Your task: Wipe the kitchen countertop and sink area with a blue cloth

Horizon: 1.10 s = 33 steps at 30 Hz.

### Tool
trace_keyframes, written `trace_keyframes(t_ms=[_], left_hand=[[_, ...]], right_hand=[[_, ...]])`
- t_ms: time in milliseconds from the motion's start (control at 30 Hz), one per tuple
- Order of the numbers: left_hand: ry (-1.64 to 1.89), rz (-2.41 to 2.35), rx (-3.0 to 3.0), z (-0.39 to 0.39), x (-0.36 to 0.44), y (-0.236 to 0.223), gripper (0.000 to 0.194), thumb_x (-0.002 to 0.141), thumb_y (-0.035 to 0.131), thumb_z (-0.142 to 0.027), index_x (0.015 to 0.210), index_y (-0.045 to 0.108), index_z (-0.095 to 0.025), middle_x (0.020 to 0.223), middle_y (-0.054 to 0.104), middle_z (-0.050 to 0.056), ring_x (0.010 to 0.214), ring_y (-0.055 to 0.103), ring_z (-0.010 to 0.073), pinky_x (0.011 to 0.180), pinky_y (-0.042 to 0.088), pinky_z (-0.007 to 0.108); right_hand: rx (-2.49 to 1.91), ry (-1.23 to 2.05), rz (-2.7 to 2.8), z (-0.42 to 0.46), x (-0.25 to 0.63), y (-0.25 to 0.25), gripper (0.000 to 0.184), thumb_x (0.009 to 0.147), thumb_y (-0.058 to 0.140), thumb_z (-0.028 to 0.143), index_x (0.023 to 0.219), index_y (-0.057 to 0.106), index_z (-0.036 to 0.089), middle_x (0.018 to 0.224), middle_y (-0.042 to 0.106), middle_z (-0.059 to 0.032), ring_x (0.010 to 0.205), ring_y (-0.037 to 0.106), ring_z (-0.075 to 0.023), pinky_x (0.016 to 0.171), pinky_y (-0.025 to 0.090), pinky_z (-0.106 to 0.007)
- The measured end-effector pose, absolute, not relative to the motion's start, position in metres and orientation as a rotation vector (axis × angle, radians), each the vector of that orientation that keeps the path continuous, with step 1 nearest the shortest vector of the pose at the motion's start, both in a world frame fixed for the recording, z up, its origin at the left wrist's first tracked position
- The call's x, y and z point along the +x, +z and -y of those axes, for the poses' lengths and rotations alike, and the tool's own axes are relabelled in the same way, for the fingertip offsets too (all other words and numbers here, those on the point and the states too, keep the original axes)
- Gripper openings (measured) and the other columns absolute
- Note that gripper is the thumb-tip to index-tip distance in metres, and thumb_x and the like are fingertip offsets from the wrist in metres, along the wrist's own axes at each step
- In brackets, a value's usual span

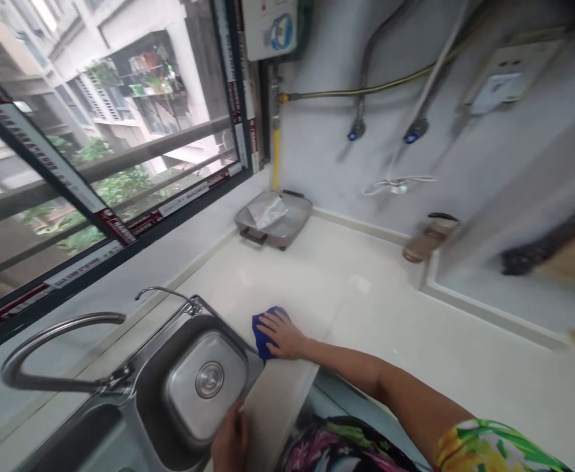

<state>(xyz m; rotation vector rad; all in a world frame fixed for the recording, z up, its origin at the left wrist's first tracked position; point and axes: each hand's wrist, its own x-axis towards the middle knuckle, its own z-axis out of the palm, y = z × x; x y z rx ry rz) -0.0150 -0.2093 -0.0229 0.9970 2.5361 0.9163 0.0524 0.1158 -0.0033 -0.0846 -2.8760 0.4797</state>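
Wiping: seemingly the step in hand, on the glossy white surface (366, 341).
Crumpled dark-blue fabric cloth (259, 339): on the surface, just beside the rounded stainless-steel sink (181, 393), under the bare right hand (282, 335).
Right fingers: spread over the cloth, apparently pinning it.
Left hand (229, 439): low beside the sink; whether its fingers hold anything, I cannot tell.
Next stroke: probably calls for flat, even pressure, clear of the sink.

The right hand (283, 337) hid part of the blue cloth (261, 344). The left hand (229, 440) was cut off below. A brown thing (425, 242) by the worktop's (390, 314) back edge was too blurry to name.
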Motion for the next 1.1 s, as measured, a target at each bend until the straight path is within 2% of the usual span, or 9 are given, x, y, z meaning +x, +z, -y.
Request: trace_keyframes(t_ms=[67,267,567,667,800,933,1100], left_hand=[[0.948,-2.411,1.232,0.174,-0.025,-0.012,0.044,0.094,0.044,-0.043,0.126,0.063,-0.019,0.116,0.073,0.012,0.101,0.071,0.0249,0.088,0.06,0.04],[1.055,-2.21,1.693,0.084,-0.052,0.002,0.04,0.094,0.045,-0.04,0.122,0.063,-0.017,0.115,0.071,0.014,0.109,0.067,0.0262,0.096,0.057,0.046],[1.04,-2.283,1.499,-0.029,-0.101,0.0,0.047,0.086,0.039,-0.043,0.105,0.067,-0.012,0.101,0.069,0.016,0.093,0.063,0.0271,0.095,0.051,0.047],[1.005,-2.345,1.394,-0.042,-0.112,0.003,0.047,0.088,0.035,-0.041,0.105,0.067,-0.011,0.096,0.066,0.015,0.087,0.061,0.0257,0.088,0.05,0.045],[0.953,-2.362,1.37,-0.041,-0.114,0.002,0.046,0.083,0.045,-0.047,0.107,0.066,-0.014,0.091,0.062,0.008,0.079,0.056,0.021,0.087,0.049,0.04],[0.938,-2.3,1.495,-0.039,-0.114,0.001,0.056,0.076,0.048,-0.054,0.108,0.067,-0.012,0.091,0.061,0.01,0.074,0.055,0.0218,0.088,0.049,0.043],[0.877,-2.352,1.378,-0.044,-0.113,0.008,0.056,0.074,0.046,-0.057,0.103,0.07,-0.015,0.083,0.061,0.007,0.073,0.056,0.0231,0.085,0.05,0.043]], right_hand=[[-0.181,0.456,2.878,-0.121,0.085,-0.004,0.063,0.095,0.051,0.041,0.152,0.042,0.018,0.16,0.037,-0.0143,0.15,0.027,-0.0313,0.124,0.015,-0.057],[-0.618,0.342,2.855,-0.136,0.194,-0.005,0.064,0.095,0.049,0.038,0.154,0.039,0.018,0.161,0.035,-0.0132,0.151,0.025,-0.0305,0.124,0.017,-0.058],[-1.213,0.131,2.698,-0.117,0.32,-0.01,0.062,0.095,0.046,0.034,0.154,0.039,0.016,0.162,0.032,-0.0138,0.151,0.023,-0.0319,0.124,0.017,-0.058],[-1.29,0.116,2.68,-0.122,0.335,-0.008,0.063,0.095,0.045,0.035,0.154,0.039,0.016,0.163,0.032,-0.0131,0.151,0.023,-0.0318,0.124,0.017,-0.056],[-1.409,0.096,2.624,-0.15,0.335,-0.002,0.062,0.096,0.042,0.035,0.154,0.038,0.015,0.162,0.032,-0.0129,0.151,0.023,-0.032,0.124,0.017,-0.056],[-1.551,0.073,2.516,-0.194,0.329,-0.003,0.061,0.097,0.039,0.036,0.154,0.039,0.014,0.162,0.032,-0.0137,0.15,0.025,-0.0326,0.123,0.017,-0.056],[-1.62,0.079,2.43,-0.258,0.32,-0.007,0.061,0.098,0.038,0.038,0.154,0.04,0.014,0.162,0.033,-0.014,0.149,0.027,-0.0331,0.123,0.017,-0.056]])
